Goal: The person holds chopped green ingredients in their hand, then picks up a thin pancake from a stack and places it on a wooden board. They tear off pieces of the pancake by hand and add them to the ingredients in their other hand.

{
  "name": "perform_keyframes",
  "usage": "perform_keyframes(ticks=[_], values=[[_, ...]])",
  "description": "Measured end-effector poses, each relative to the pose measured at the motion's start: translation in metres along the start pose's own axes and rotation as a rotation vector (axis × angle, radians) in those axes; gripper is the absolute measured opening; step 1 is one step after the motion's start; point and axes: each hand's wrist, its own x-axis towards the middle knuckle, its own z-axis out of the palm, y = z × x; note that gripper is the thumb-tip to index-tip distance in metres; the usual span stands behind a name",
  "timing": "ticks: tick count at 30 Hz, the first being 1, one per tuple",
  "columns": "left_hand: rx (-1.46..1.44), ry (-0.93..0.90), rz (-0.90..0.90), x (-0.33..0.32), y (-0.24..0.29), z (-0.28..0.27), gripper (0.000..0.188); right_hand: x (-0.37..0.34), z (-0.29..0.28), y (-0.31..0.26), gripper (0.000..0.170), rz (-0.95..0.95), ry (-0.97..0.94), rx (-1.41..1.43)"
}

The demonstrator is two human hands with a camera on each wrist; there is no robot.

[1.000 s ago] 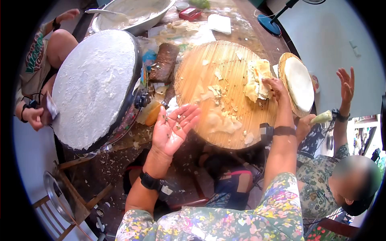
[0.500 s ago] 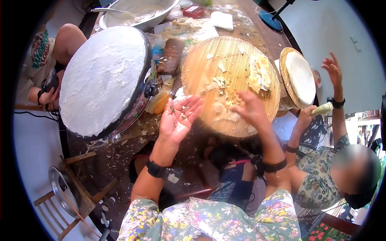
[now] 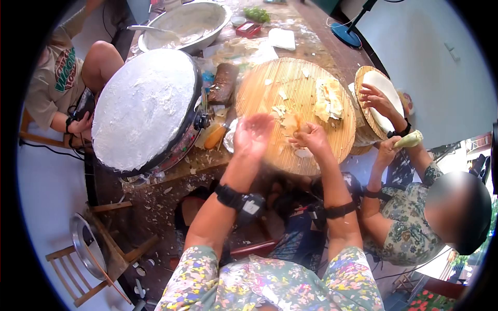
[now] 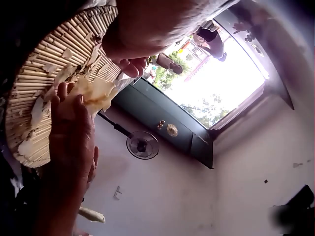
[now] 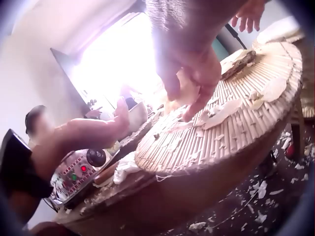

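Note:
My right hand pinches a thin, torn piece of crepe over the round slatted board. In the left wrist view that piece looks pale and translucent, between thumb and fingers. My left hand, blurred, is held up at the board's left edge with its fingers extended. A folded, flaky crepe lies on the board's right side. Torn scraps and crumbs are scattered near the middle of the board.
A large round griddle coated white stands left; behind it is a basin of batter with a ladle. A brown block lies between griddle and board. Another person at right holds a rolled crepe beside a smaller board. Someone sits at left.
My right hand has left the folded crepe, come left over the board and picked up a torn piece. My left hand, earlier palm up with crumbs, has moved right to the board and tilted.

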Motion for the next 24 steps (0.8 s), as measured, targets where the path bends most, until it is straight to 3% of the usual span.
perform_keyframes(ticks=[3,7,8,11,13,17,18,21,23,24], values=[[0.100,-0.037,0.110,0.014,-0.023,0.017,0.038,-0.005,0.023,0.001,0.013,-0.005,0.005,0.316],[0.487,-0.253,0.368,0.013,-0.055,0.036,0.038,-0.004,0.032,0.011,0.026,0.039,-0.124,0.706],[0.744,-0.236,0.427,0.014,-0.061,0.034,0.049,-0.005,0.034,0.008,0.035,0.095,-0.132,0.733],[1.029,-0.441,0.549,0.011,-0.056,0.036,0.064,-0.018,0.040,-0.011,0.038,0.158,-0.123,0.827],[1.136,-0.518,0.649,0.016,-0.051,0.034,0.050,-0.018,0.042,-0.011,0.039,0.153,-0.125,0.842],[1.047,-0.638,0.615,0.025,-0.048,0.035,0.050,-0.017,0.040,-0.003,0.041,0.175,-0.130,0.808],[0.991,-0.590,0.378,0.022,-0.041,0.042,0.054,-0.018,0.038,-0.001,0.042,0.176,-0.141,0.819],[1.090,-0.547,0.406,0.039,-0.036,0.030,0.076,-0.017,0.039,-0.001,0.042,0.184,-0.145,0.813],[1.798,-0.768,0.847,0.037,-0.033,0.017,0.073,-0.020,0.041,-0.006,0.043,0.198,-0.085,0.755],[2.057,-0.752,0.943,0.034,-0.035,0.014,0.072,-0.019,0.041,-0.006,0.042,0.165,-0.124,0.749]])
